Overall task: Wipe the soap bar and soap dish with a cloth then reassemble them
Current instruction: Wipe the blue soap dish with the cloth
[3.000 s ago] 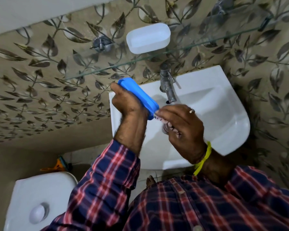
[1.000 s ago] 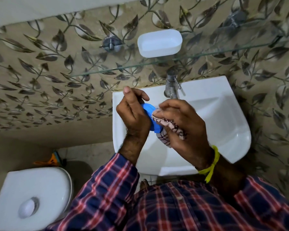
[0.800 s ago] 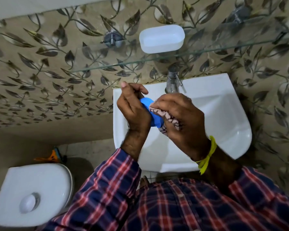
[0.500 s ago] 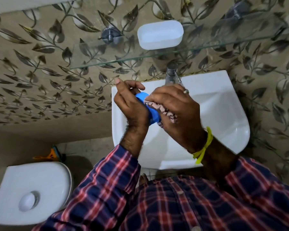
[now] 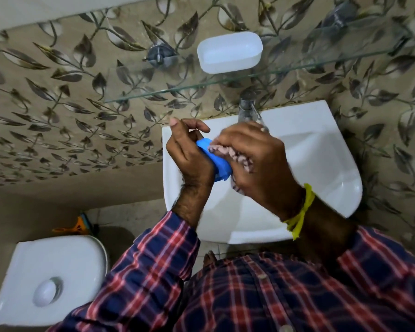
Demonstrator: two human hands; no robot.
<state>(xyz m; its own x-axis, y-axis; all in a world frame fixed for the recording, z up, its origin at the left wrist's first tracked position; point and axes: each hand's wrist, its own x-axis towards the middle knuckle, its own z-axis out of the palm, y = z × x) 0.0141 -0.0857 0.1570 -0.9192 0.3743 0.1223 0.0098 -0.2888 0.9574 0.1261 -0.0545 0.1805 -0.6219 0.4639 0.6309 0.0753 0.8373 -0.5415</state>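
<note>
Now left hand [image 5: 189, 152] gripping blue piece [image 5: 216, 161], right hand [image 5: 256, 161] bunching cloth [image 5: 228, 152]

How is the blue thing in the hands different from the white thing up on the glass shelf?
The blue piece is bright blue; the white tray is pale white. The blue piece is gripped by the left hand over the sink, tilted on edge, while the right hand rubs it with a cloth; the white tray sits alone on the glass shelf, open side up. Both are rounded oblongs.
</note>
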